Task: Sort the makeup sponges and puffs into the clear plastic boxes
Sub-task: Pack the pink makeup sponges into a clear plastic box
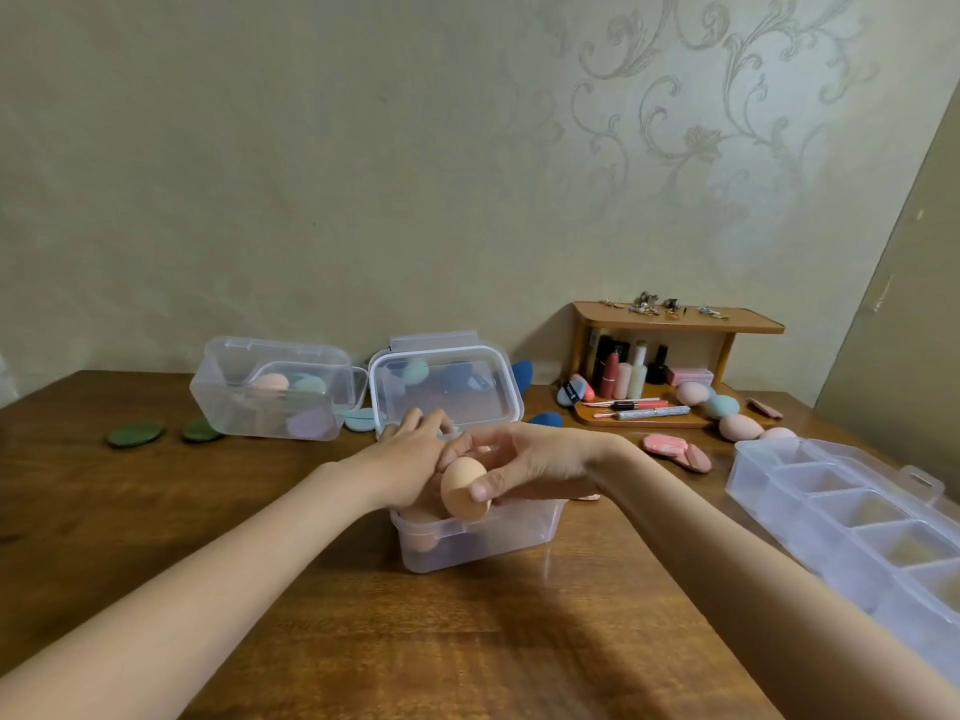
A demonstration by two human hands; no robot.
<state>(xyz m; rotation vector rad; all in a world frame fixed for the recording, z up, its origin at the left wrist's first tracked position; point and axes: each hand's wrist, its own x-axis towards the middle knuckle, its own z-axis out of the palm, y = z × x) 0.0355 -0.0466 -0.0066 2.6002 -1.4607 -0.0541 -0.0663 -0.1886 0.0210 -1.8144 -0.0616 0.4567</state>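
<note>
Two dark green flat puffs point(136, 433) are lying at the far left of the wooden worktop point(467, 641). Just beside them, a clear plastic box point(270, 387) is sitting open, holding peach, teal and lilac sponges. Your left hand point(410, 459) is reaching forward over the near clear box point(475, 532), fingers fairly straight, touching the box's raised lid point(447, 387); whether it is gripping the lid, you cannot tell from here. Right beside that hand, touching it, your right hand point(524, 462) is pinching a peach egg-shaped sponge point(464, 488) between thumb and curled fingers. The sponge is hanging below the fingers, directly over the near box's open top, its lower end dipping to about the rim. More peach shapes are showing inside that box. Farther right, pink flat puffs point(675, 452) are lying on the worktop, and a small wooden shelf point(675, 324) is holding cosmetics, with pink and teal sponges just beside it. At the far right, a long clear divided box point(852, 517) is resting open.
</note>
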